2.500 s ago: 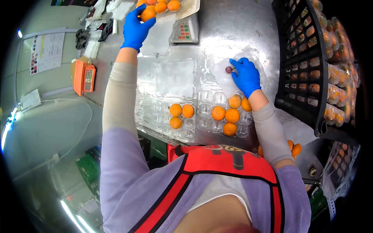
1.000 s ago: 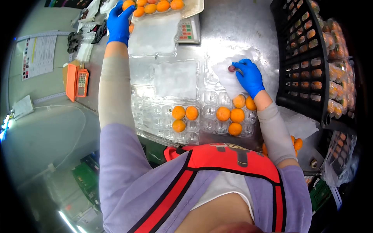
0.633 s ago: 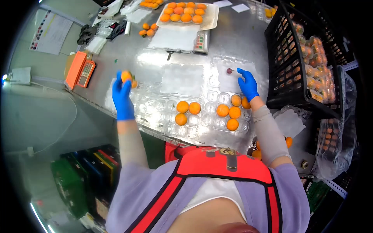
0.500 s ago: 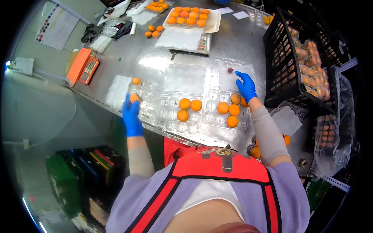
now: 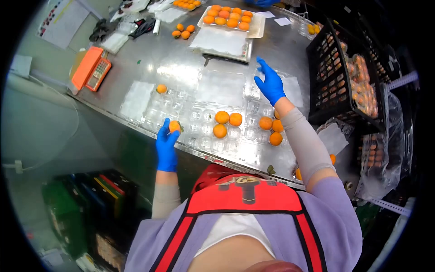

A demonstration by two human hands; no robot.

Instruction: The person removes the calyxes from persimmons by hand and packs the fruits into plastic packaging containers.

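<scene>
My left hand (image 5: 166, 145), in a blue glove, holds an orange fruit (image 5: 174, 126) with a green leaf near the table's front edge. My right hand (image 5: 272, 84), also gloved, is over the right clear tray with its fingers apart and nothing visible in them. Beneath it the right tray (image 5: 250, 134) holds several orange fruits (image 5: 266, 123). The middle tray (image 5: 205, 143) has three fruits in its cups. One fruit (image 5: 161, 89) sits at the left tray (image 5: 156, 108), beside a white liner (image 5: 137, 98). The small purple fruit is not visible.
A filled fruit pack (image 5: 227, 18) rests on the scale (image 5: 247, 51) at the back. Loose fruits (image 5: 185, 34) lie left of it. An orange device (image 5: 87, 68) is at the left edge. A black crate (image 5: 328, 77) with packed fruit stands right. Another person's gloved hand (image 5: 263, 2) shows at the top.
My left hand has come down from the back of the table to the front with the fruit. My right hand has moved away from where the purple fruit lay, its fingers now stretched forward.
</scene>
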